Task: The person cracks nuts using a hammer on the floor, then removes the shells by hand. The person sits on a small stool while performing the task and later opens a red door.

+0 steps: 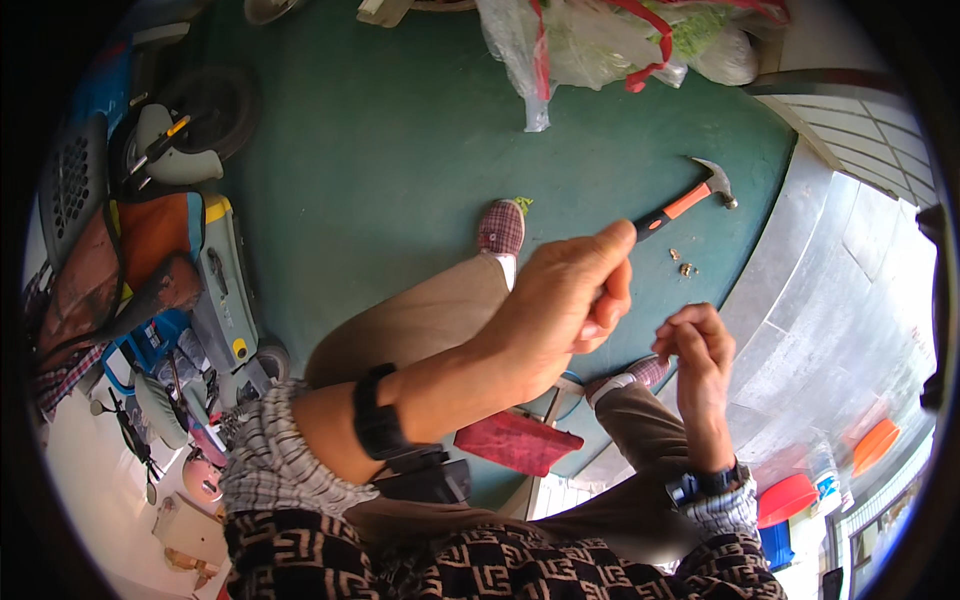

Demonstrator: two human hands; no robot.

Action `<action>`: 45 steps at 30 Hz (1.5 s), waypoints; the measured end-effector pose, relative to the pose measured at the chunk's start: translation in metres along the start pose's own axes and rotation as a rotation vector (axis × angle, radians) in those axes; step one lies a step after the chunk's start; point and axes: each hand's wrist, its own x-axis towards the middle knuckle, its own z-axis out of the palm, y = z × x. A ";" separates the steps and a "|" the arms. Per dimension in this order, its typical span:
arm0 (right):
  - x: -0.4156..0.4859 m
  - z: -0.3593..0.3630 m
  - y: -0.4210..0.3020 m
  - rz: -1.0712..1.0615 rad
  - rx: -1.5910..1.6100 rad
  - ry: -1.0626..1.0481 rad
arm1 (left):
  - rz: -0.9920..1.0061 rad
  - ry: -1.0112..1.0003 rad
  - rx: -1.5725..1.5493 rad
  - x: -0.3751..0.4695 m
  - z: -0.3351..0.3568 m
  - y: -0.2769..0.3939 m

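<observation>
My left hand [574,296] is closed around the black lower handle of a claw hammer [681,204]. The hammer's orange grip and steel head point up and right over the green floor. Its curved claw is toward the top and the striking face toward the lower right. To the right, my right hand [697,341] hangs apart from the hammer with its fingers curled in. Whether something small is between those fingertips is hidden. Small brown broken pieces [685,269] lie on the floor between the hammer and my right hand.
Plastic bags [600,45] holding greens lie at the top. A grey toolbox-like case [225,285] and an orange bag [154,232] crowd the left, beside a wheel [214,109]. Below my left forearm is a red flat piece [517,442]. Grey paving [802,300] borders the green floor [360,150].
</observation>
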 end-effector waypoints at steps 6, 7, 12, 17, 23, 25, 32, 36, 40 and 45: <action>-0.022 0.046 0.022 0.167 -0.314 0.024 | 0.093 0.081 0.049 0.012 -0.018 -0.018; -0.039 0.050 0.013 0.249 -0.355 0.042 | 0.115 0.118 0.042 0.014 -0.023 -0.019; -0.147 0.033 -0.084 0.288 -0.416 0.064 | 0.122 0.229 -0.291 -0.036 -0.054 -0.008; -0.292 -0.006 -0.173 0.563 -0.446 0.603 | 0.192 0.290 -0.235 -0.185 -0.112 0.032; -0.437 -0.017 -0.227 0.673 -0.496 0.589 | 0.072 0.625 -0.261 -0.420 -0.214 0.009; -0.456 -0.017 -0.238 0.697 -0.494 0.537 | 0.045 0.707 -0.302 -0.497 -0.225 -0.031; -0.424 -0.017 -0.274 0.590 -0.651 0.393 | -0.006 0.916 -0.651 -0.647 -0.148 -0.225; -0.401 -0.014 -0.310 0.522 -0.771 0.265 | 0.095 0.859 -0.881 -0.656 -0.107 -0.299; -0.390 -0.034 -0.337 0.490 -0.841 0.252 | 0.213 0.870 -1.046 -0.664 -0.089 -0.337; -0.325 -0.016 -0.361 0.225 -0.914 0.218 | 0.350 0.918 -1.221 -0.679 -0.079 -0.388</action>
